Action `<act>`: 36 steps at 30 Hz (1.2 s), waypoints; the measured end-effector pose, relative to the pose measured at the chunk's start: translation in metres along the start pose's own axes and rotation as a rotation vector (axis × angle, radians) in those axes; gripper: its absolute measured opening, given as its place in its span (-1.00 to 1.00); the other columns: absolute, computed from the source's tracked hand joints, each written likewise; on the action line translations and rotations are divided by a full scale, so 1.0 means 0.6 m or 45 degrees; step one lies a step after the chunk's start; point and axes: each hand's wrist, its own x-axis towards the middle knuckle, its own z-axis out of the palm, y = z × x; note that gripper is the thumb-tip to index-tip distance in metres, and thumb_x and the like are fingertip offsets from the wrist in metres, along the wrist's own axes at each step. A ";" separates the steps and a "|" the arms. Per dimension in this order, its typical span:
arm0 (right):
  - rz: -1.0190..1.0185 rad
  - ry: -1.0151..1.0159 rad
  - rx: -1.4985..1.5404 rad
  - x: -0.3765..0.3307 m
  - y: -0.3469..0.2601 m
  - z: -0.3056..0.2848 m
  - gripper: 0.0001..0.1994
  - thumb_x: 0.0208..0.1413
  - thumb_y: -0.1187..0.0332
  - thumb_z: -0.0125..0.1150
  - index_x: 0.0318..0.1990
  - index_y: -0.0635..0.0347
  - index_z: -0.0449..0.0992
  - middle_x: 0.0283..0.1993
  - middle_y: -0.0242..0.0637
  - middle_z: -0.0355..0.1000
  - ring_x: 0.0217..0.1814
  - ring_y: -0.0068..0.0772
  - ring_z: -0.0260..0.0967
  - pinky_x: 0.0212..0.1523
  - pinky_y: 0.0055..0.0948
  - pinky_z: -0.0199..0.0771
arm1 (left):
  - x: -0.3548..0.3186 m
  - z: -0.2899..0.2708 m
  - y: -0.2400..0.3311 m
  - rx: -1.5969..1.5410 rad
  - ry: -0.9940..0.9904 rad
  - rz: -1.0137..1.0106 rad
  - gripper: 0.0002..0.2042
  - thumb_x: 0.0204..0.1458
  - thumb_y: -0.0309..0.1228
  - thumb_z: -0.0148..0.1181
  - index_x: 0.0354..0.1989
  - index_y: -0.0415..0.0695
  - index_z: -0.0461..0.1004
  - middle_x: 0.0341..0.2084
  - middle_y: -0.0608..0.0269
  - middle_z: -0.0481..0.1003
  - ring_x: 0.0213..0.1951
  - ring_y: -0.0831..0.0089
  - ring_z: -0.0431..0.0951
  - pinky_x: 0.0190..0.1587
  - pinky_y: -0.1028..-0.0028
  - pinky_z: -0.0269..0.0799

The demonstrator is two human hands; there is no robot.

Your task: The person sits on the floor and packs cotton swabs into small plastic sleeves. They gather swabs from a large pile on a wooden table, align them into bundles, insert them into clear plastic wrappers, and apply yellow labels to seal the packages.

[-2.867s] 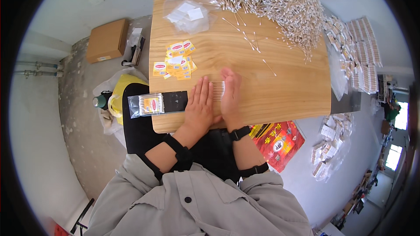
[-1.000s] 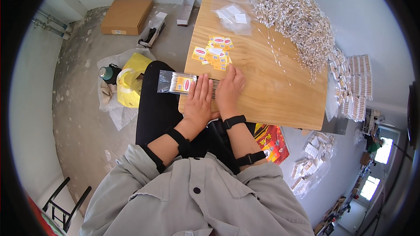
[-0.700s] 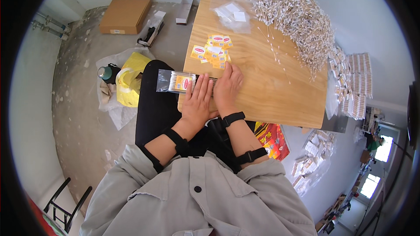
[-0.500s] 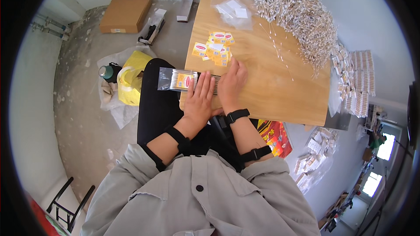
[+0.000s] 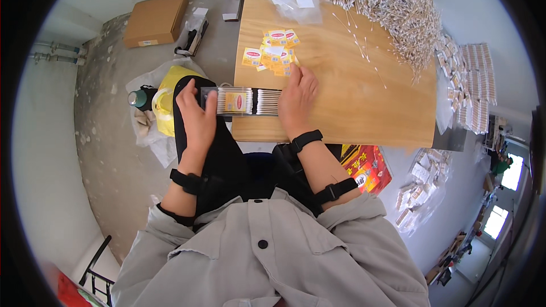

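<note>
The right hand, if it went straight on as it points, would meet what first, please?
Probably the yellow label cards just ahead of the right hand, though its height is hard to judge.

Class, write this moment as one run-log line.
Left hand: spread at bagged swabs; right hand: at right end of swab row; yellow cards: on table; swab heap: far right.

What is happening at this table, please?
A person works bare-handed with cotton swabs. The left hand, thumb and fingers apart, is at the outer end of a clear bag holding swabs and a yellow card. The right hand is against a row of swabs beside it, on a dark strip. A large heap of loose swabs lies farther back.
</note>
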 end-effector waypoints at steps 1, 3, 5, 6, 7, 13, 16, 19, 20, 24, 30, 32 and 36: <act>-0.003 -0.015 0.016 -0.001 -0.002 0.001 -0.65 0.10 0.56 0.02 0.09 0.32 0.36 0.03 -0.12 0.25 0.17 -0.04 0.16 0.24 -0.11 0.12 | 0.004 0.002 -0.020 -0.241 -0.026 -0.275 -0.54 0.15 -0.29 0.22 0.11 -0.34 0.32 0.02 0.00 0.38 -0.01 0.28 0.44 0.03 0.38 0.37; -0.012 -0.040 0.027 0.003 -0.002 -0.006 -0.65 0.10 0.55 0.02 0.08 0.32 0.36 0.02 -0.12 0.24 0.17 -0.05 0.17 0.24 -0.11 0.12 | 0.012 0.014 -0.042 -0.570 -0.123 -0.603 -0.62 0.19 -0.24 0.18 0.00 -0.33 0.40 -0.15 0.16 0.46 -0.16 0.46 0.46 -0.09 0.47 0.38; -0.003 -0.015 0.038 0.003 0.001 -0.003 -0.61 0.05 0.59 0.01 0.09 0.27 0.37 0.01 -0.12 0.26 0.16 -0.03 0.17 0.23 -0.12 0.13 | 0.012 0.026 -0.047 -0.817 -0.181 -0.807 -0.67 0.22 -0.22 0.15 -0.11 -0.31 0.45 -0.30 0.28 0.50 -0.27 0.58 0.46 -0.17 0.54 0.38; 0.002 0.001 0.042 0.003 0.003 -0.001 -0.58 0.03 0.61 0.01 0.10 0.24 0.37 0.01 -0.12 0.27 0.16 -0.02 0.17 0.23 -0.12 0.13 | 0.010 0.035 -0.039 -0.902 -0.192 -0.846 -0.69 0.23 -0.22 0.14 -0.16 -0.29 0.48 -0.36 0.32 0.50 -0.30 0.61 0.45 -0.20 0.55 0.37; -0.001 -0.001 0.023 0.003 0.005 -0.001 -0.61 0.06 0.59 0.01 0.09 0.27 0.37 0.00 -0.13 0.26 0.16 -0.03 0.17 0.24 -0.12 0.13 | 0.010 0.042 -0.035 -0.986 -0.203 -0.885 -0.70 0.24 -0.22 0.14 -0.21 -0.28 0.50 -0.42 0.37 0.50 -0.34 0.64 0.43 -0.22 0.57 0.36; -0.017 0.010 -0.006 0.005 0.002 -0.001 -0.65 0.09 0.57 0.02 0.07 0.30 0.37 -0.01 -0.14 0.25 0.15 -0.07 0.18 0.24 -0.11 0.13 | 0.008 0.064 -0.077 -1.081 -0.253 -0.817 -0.72 0.19 -0.21 0.22 -0.22 -0.23 0.50 -0.36 0.30 0.56 -0.35 0.59 0.54 -0.22 0.55 0.45; -0.013 0.012 0.003 0.004 0.000 -0.002 -0.62 0.06 0.59 0.01 0.08 0.28 0.37 -0.01 -0.13 0.25 0.16 -0.06 0.18 0.23 -0.12 0.13 | 0.006 0.068 -0.083 -1.117 -0.244 -0.818 -0.72 0.19 -0.23 0.22 -0.24 -0.25 0.50 -0.36 0.28 0.56 -0.34 0.59 0.54 -0.22 0.55 0.46; -0.030 0.007 -0.046 0.006 -0.003 -0.001 -0.69 0.12 0.53 0.03 0.04 0.31 0.38 -0.04 -0.14 0.24 0.14 -0.09 0.20 0.24 -0.10 0.15 | 0.004 0.070 -0.086 -1.128 -0.238 -0.821 -0.71 0.20 -0.23 0.21 -0.23 -0.27 0.50 -0.35 0.26 0.57 -0.34 0.59 0.55 -0.21 0.55 0.46; -0.035 0.013 -0.061 0.006 -0.002 0.001 -0.69 0.12 0.53 0.03 0.04 0.31 0.38 -0.04 -0.14 0.24 0.14 -0.08 0.20 0.23 -0.10 0.15 | 0.004 0.071 -0.087 -1.126 -0.237 -0.819 -0.71 0.20 -0.23 0.21 -0.22 -0.28 0.50 -0.35 0.26 0.57 -0.34 0.59 0.55 -0.21 0.55 0.46; -0.029 0.041 -0.071 0.006 -0.004 0.005 -0.69 0.13 0.52 0.04 0.04 0.30 0.38 -0.04 -0.13 0.24 0.13 -0.07 0.20 0.22 -0.11 0.17 | 0.002 0.073 -0.088 -1.133 -0.250 -0.790 -0.70 0.21 -0.23 0.20 -0.21 -0.30 0.50 -0.34 0.24 0.57 -0.34 0.59 0.55 -0.22 0.55 0.47; -0.042 0.032 -0.065 0.005 -0.009 0.010 -0.69 0.13 0.52 0.03 0.06 0.29 0.38 -0.03 -0.13 0.25 0.12 -0.08 0.20 0.22 -0.13 0.17 | 0.002 0.074 -0.084 -1.129 -0.229 -0.784 -0.69 0.21 -0.23 0.20 -0.19 -0.31 0.50 -0.34 0.24 0.58 -0.34 0.59 0.55 -0.22 0.56 0.47; -0.041 0.020 -0.053 0.004 -0.009 0.009 -0.68 0.13 0.52 0.03 0.06 0.28 0.38 -0.03 -0.13 0.25 0.12 -0.08 0.20 0.22 -0.12 0.16 | 0.003 0.074 -0.083 -1.139 -0.241 -0.775 -0.68 0.21 -0.23 0.19 -0.19 -0.31 0.50 -0.34 0.24 0.58 -0.34 0.59 0.55 -0.22 0.56 0.47; -0.025 0.038 -0.036 0.005 -0.011 0.011 -0.61 0.05 0.57 0.01 0.09 0.23 0.40 -0.01 -0.14 0.27 0.12 -0.05 0.18 0.21 -0.16 0.15 | 0.001 0.075 -0.073 -1.138 -0.184 -0.795 -0.71 0.20 -0.24 0.21 -0.26 -0.29 0.53 -0.42 0.32 0.56 -0.41 0.66 0.51 -0.30 0.61 0.42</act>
